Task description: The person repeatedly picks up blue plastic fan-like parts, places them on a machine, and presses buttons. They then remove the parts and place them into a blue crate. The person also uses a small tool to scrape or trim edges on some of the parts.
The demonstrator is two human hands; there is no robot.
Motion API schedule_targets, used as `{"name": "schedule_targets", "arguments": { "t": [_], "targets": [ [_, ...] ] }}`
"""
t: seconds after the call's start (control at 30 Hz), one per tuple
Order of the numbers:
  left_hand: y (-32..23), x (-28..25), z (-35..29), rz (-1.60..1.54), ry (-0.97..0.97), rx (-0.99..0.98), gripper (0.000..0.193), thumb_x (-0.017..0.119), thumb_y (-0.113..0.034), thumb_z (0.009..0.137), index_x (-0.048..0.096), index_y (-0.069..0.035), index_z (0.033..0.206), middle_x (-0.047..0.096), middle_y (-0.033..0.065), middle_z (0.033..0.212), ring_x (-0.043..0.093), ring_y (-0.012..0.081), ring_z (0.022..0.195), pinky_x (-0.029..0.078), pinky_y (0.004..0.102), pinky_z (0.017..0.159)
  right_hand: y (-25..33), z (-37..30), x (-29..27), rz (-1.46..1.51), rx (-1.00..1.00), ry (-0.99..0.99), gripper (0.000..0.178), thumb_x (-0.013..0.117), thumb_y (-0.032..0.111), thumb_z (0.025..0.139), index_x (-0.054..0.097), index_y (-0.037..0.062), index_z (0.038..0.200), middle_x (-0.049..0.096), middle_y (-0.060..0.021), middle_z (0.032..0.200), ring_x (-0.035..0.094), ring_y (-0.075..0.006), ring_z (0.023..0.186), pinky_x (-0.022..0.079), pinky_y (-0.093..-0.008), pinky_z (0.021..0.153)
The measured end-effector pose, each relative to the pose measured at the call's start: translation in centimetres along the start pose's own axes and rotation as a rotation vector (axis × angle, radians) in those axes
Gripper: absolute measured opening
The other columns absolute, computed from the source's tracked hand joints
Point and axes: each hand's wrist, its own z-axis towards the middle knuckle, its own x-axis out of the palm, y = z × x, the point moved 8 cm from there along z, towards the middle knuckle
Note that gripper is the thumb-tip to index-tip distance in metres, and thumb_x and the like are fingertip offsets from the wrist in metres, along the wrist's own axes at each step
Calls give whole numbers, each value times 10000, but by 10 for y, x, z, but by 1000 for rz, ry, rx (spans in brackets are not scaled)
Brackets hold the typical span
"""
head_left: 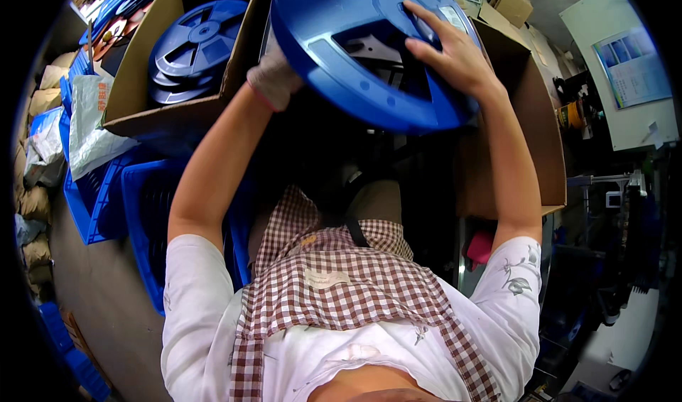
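A large blue plastic reel (334, 54) with cut-out windows is tilted in front of me at the top middle. My left hand (273, 81), in a pale glove, is at the reel's left edge; its fingers are hidden behind the rim. On the reel's right side lies my bare right hand (455, 57), its visible thumb and finger stretched apart over the face near the hub. Through the reel's windows, metal parts show, too dark to make out.
At the left, a cardboard box (117, 96) holds several stacked blue reels (202, 43). Another open cardboard box (515, 146) stands at the right. Blue plastic crates (145, 238) are on the floor at my left, with a white plastic bag (92, 128) above them. A board (625, 68) hangs far right.
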Motion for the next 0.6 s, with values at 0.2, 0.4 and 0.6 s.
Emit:
{"name": "schedule_targets", "arguments": {
  "t": [0.2, 0.4, 0.6],
  "targets": [
    [40, -91, 38, -243, -414, -270, 257, 576, -65, 922, 566, -22, 1174, 651, 117, 1074, 665, 228, 1011, 570, 348, 916, -21, 80, -14, -212, 151, 87, 718, 521, 637, 826, 399, 289, 1442, 470, -219, 1391, 339, -431, 1342, 260, -474, 1118],
    [47, -92, 38, -338, -460, -294, 404, 457, 70, 919, 480, -3, 1315, 605, 165, 1185, 627, 280, 1091, 519, 372, 1003, -53, 117, 17, -255, 162, 188, 796, 446, 703, 848, 336, 220, 1471, 499, -216, 1365, 388, -389, 1330, 282, -450, 1106],
    [47, -81, 11, -387, -464, -313, 425, 403, 75, 923, 430, 29, 1345, 582, 193, 1220, 597, 299, 1137, 482, 380, 1043, -49, 104, 23, -186, 215, 217, 745, 493, 665, 853, 394, 212, 1436, 564, -262, 1252, 530, -400, 1190, 403, -442, 1003]
  ]
}}
